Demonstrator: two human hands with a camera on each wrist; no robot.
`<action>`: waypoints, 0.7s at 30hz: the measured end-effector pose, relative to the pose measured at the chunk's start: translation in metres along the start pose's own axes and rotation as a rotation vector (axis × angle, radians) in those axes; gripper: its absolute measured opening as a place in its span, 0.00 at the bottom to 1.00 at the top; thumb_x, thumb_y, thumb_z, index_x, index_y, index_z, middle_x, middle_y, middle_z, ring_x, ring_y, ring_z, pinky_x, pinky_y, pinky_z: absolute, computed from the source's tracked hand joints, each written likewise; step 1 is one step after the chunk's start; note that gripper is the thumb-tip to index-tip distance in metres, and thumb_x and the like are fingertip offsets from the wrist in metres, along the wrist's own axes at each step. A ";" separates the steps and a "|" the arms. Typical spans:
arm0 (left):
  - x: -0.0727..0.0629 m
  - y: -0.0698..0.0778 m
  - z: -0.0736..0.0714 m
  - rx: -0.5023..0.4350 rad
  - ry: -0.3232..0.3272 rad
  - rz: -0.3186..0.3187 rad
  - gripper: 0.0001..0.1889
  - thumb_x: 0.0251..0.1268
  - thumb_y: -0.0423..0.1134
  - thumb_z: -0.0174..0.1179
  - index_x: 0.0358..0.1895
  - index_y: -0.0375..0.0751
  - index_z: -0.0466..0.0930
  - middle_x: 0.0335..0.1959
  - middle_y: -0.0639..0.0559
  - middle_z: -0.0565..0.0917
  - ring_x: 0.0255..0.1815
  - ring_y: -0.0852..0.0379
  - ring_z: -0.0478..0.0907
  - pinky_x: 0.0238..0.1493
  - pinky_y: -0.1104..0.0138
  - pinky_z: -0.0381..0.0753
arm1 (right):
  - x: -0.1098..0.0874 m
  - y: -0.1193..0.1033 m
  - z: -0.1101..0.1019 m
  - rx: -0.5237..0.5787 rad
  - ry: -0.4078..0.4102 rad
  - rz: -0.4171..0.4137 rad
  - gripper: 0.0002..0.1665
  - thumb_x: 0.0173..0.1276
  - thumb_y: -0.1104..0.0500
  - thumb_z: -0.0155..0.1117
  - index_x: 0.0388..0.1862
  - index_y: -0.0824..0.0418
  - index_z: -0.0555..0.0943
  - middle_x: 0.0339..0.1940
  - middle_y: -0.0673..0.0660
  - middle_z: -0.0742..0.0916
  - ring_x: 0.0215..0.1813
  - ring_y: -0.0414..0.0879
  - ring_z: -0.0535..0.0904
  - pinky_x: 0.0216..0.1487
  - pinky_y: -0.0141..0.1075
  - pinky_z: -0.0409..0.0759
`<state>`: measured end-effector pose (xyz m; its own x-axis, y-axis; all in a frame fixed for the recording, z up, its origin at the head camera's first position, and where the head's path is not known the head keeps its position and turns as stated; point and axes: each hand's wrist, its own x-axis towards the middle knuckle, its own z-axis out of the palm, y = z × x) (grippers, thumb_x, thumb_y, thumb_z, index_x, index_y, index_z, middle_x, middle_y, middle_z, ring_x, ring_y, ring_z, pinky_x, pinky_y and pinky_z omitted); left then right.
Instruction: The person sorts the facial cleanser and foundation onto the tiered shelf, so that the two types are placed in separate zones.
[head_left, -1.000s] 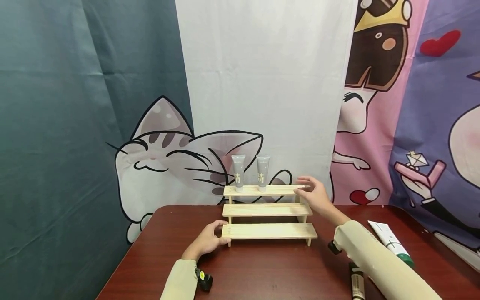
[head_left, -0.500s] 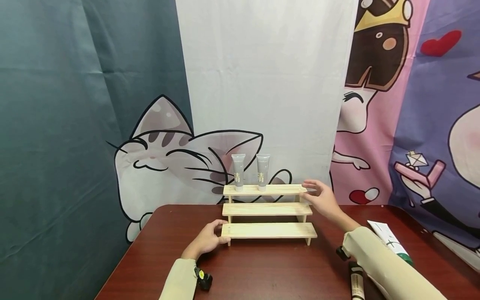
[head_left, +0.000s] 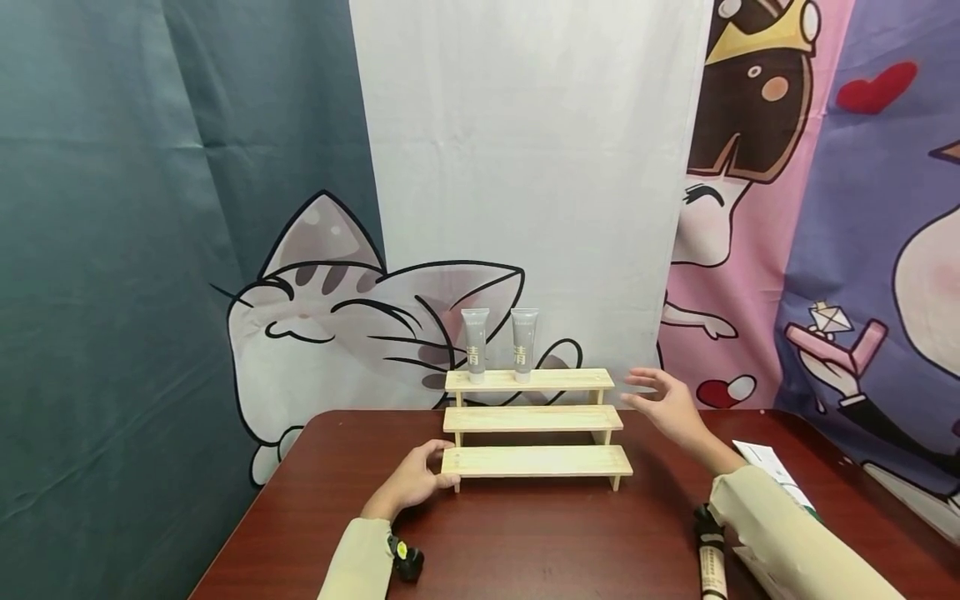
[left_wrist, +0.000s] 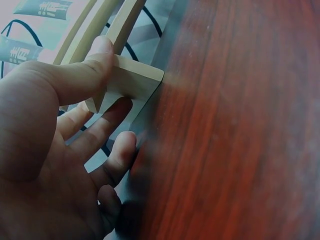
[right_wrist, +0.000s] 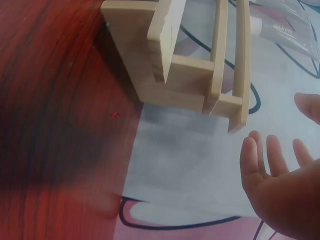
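Observation:
A three-tier wooden display stand [head_left: 536,460] stands on the table. Two clear grey squeeze tubes, a left one [head_left: 476,343] and a right one [head_left: 523,343], are upright on its top tier, caps down. My left hand [head_left: 411,479] grips the left end of the lowest tier. In the left wrist view, the thumb [left_wrist: 97,57] presses the board's front while fingers reach behind it at the side panel. Off the stand's right end, my right hand [head_left: 670,412] hovers with fingers relaxed and apart, holding nothing; the right wrist view shows a gap between its fingertips [right_wrist: 255,140] and the boards.
At the right of the dark red table [head_left: 525,550] lies a white tube [head_left: 767,462], partly behind the right sleeve. A black-and-cream tube [head_left: 712,567] lies closer, with another pale item beside it under the sleeve. A printed cloth [head_left: 540,167] hangs behind the table.
My right hand has moved off the top tier's right end, to the right and slightly down. My left hand keeps its grip, and the stand and its tubes stay in place.

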<state>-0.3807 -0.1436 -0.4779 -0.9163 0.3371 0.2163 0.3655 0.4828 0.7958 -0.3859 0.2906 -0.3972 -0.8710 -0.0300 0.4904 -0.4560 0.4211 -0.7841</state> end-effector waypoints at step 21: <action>0.001 0.000 0.000 0.010 0.006 -0.004 0.27 0.55 0.36 0.73 0.59 0.35 0.76 0.52 0.40 0.83 0.50 0.48 0.77 0.56 0.50 0.71 | -0.019 0.018 -0.030 -0.086 0.058 0.048 0.29 0.63 0.56 0.74 0.59 0.66 0.77 0.49 0.60 0.87 0.40 0.32 0.82 0.36 0.38 0.83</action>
<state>-0.3820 -0.1432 -0.4772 -0.9187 0.3304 0.2164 0.3634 0.4924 0.7909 -0.3722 0.3258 -0.4093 -0.8783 0.0434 0.4762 -0.3944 0.4974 -0.7727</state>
